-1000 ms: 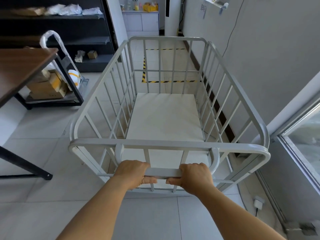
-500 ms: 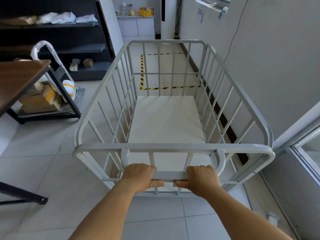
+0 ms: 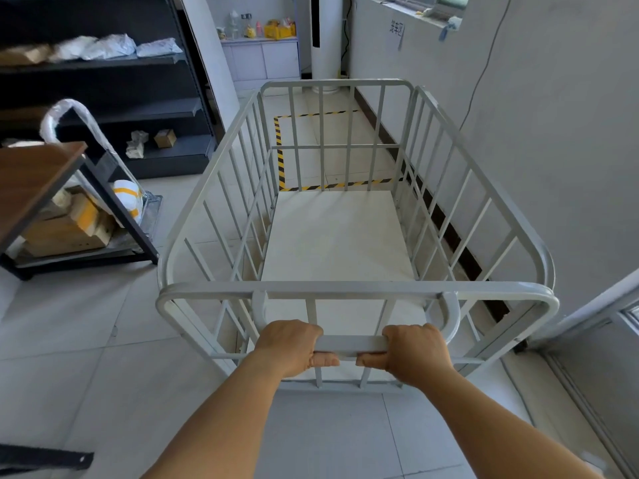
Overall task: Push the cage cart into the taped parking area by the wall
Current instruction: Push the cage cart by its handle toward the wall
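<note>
Both hands grip one handle bar [image 3: 351,343] at the near end of one white cage cart [image 3: 340,236]: the left hand [image 3: 294,347] and right hand [image 3: 415,352] are each curled tight around it, thumbs underneath, pointing toward each other. Beyond the cart's far end, one yellow-black taped parking area [image 3: 280,157] lies along the right wall [image 3: 553,140]. At left stand one black shelf unit [image 3: 103,108] and one wooden table [image 3: 31,178].

Storeroom: you stood among dark shelving [image 3: 103,108] with parcels [image 3: 114,46], boxes [image 3: 65,229], floor tape [image 3: 280,153].
</note>
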A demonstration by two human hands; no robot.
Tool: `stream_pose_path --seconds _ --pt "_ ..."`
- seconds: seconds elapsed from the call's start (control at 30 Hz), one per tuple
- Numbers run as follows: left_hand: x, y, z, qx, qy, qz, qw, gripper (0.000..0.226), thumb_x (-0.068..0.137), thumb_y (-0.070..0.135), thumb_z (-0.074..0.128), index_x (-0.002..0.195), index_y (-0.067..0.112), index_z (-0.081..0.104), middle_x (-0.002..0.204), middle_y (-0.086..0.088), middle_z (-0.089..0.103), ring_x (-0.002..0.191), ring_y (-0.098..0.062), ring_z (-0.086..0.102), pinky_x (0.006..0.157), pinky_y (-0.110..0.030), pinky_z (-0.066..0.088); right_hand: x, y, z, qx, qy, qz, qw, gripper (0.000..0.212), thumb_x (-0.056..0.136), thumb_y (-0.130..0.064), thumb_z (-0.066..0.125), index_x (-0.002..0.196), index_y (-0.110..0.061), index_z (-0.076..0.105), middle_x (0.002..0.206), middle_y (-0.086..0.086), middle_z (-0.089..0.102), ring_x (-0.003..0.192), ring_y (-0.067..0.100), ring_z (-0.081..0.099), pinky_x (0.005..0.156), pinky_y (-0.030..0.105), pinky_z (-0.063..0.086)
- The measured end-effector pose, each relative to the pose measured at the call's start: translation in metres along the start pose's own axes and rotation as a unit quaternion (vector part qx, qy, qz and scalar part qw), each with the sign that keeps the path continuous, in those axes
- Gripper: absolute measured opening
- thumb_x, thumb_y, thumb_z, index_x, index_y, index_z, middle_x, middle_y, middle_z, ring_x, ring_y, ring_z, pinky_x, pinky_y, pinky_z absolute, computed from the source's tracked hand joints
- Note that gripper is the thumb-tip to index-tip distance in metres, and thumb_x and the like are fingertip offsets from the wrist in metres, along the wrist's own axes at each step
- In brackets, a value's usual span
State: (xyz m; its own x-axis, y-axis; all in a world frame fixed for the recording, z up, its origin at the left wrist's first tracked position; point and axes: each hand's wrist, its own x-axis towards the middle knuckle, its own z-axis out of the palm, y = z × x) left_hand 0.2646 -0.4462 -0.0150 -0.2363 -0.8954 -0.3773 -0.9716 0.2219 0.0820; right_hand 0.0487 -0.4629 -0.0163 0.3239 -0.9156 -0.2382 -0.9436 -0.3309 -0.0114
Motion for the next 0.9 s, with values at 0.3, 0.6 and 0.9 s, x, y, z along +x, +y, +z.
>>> stream_pose_path --seconds 0.3,0.6,0.9 --pt "0.056 -0.066 -0.026 0.017 0.001 0.009 1.000 0.064 0.082 0.074 0.042 0.100 0.015 0.057 0.095 -0.005 0.065 0.082 -0.023 0.058 0.064 -0.031 0.039 0.081 -0.021 -0.014 -0.005 0.001 0.003 1.000 0.065 0.071 -0.087 0.036 0.085 -0.025 0.051 0.075 -0.009 0.058 0.071 0.013 0.055 0.077 0.028 0.037" --pt "0.126 -0.129 -0.059 0.028 -0.001 0.006 1.000 0.065 0.082 0.075 0.040 0.101 0.016 0.057 0.092 -0.002 0.064 0.078 -0.020 0.056 0.069 -0.033 0.043 0.174 -0.034 -0.035 -0.005 0.008 0.002 1.000 0.066 0.072 -0.087 0.035 0.087 -0.026 0.054 0.076 -0.008 0.061 0.073 0.014 0.059 0.081 0.029 0.038" --pt "0.199 -0.178 -0.095 0.027 0.004 0.009 1.000 0.064 0.081 0.075 0.040 0.100 0.016 0.056 0.091 -0.002 0.063 0.073 -0.018 0.050 0.066 -0.032 0.040 0.268 -0.035 -0.062 0.002 -0.014 0.012 1.000 0.062 0.072 -0.086 0.038 0.084 -0.026 0.052 0.075 -0.008 0.058 0.072 0.015 0.051 0.083 0.028 0.035"
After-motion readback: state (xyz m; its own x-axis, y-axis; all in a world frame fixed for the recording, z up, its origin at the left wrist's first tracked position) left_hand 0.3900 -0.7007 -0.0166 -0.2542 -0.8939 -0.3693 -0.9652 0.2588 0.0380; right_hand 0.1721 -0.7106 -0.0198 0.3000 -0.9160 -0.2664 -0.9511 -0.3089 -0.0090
